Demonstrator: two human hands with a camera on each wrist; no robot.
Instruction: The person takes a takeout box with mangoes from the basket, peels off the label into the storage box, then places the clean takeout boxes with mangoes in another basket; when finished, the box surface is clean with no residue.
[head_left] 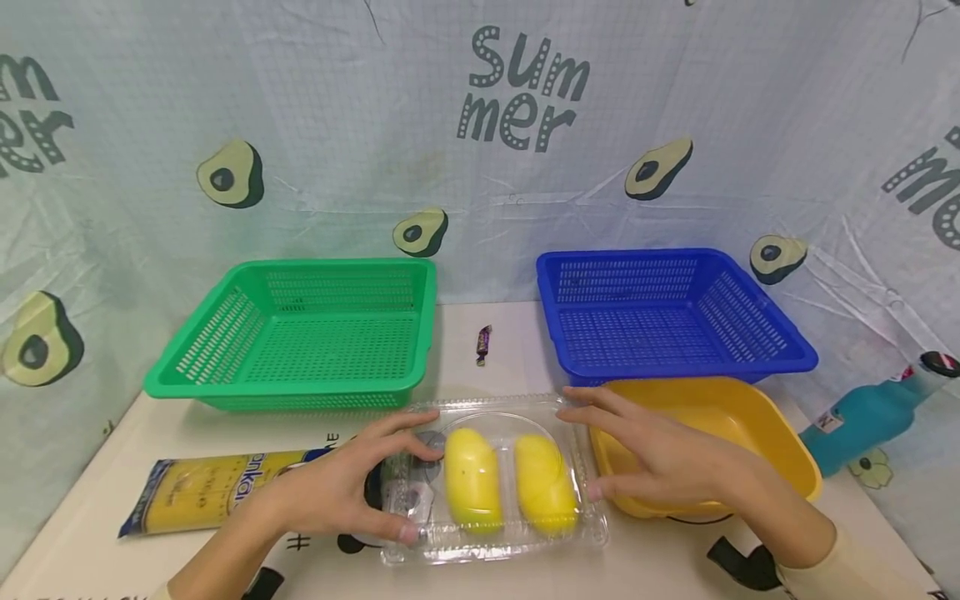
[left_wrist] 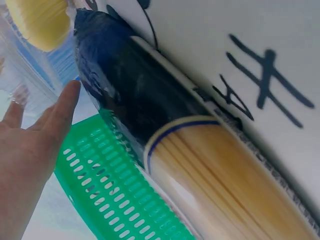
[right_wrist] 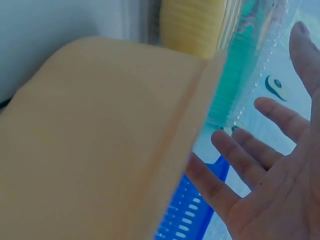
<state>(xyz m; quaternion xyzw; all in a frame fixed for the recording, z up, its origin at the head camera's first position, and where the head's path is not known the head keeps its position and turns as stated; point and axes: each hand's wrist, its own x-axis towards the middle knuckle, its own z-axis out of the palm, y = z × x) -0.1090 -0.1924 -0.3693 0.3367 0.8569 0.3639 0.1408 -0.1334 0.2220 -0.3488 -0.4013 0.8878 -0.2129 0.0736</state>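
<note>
The clear box (head_left: 517, 549) sits between a pasta packet (head_left: 202, 496) and yellow tub (head_left: 712, 410).

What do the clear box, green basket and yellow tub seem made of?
Clear box: probably thin plastic, glossy; the yellow pieces inside show through and it throws glints.
Green basket: likely moulded plastic, slight sheen; evenly slotted walls.
Yellow tub: seems plastic, smooth with rounded corners, though coated metal isn't excluded.

Left hand (left_wrist: 25, 160) at clear container (left_wrist: 32, 70), yellow fruit (left_wrist: 40, 22) inside, pasta packet (left_wrist: 200, 165), green basket (left_wrist: 107, 177)
</note>
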